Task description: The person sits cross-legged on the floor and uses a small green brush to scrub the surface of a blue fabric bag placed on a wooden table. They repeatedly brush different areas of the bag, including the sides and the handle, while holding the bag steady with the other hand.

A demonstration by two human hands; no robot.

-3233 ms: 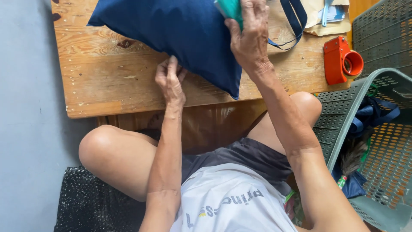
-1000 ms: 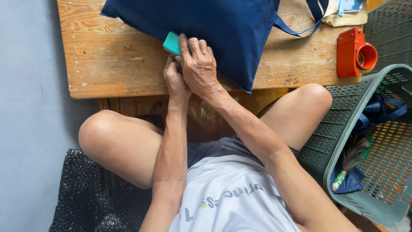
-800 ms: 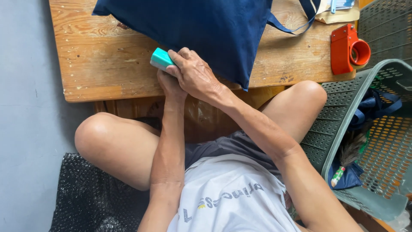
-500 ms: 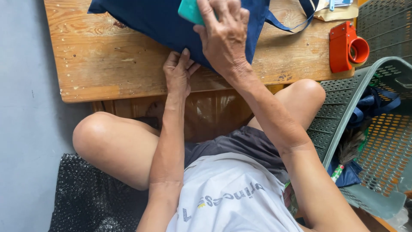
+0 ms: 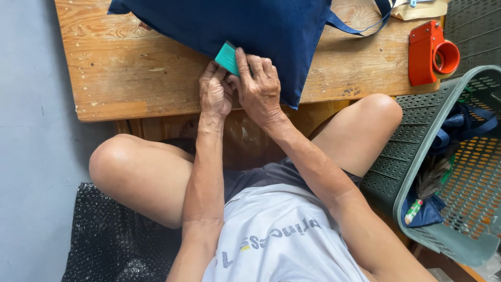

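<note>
Right hand is pressing the teal block onto the navy bag, fingers together; left hand fingers are pinning the bag's edge. Keep the fabric taut on the table.

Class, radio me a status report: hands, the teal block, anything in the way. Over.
Left hand and right hand together at the teal block. Block on navy bag's lower edge, over wooden table. Nothing blocking.
</note>
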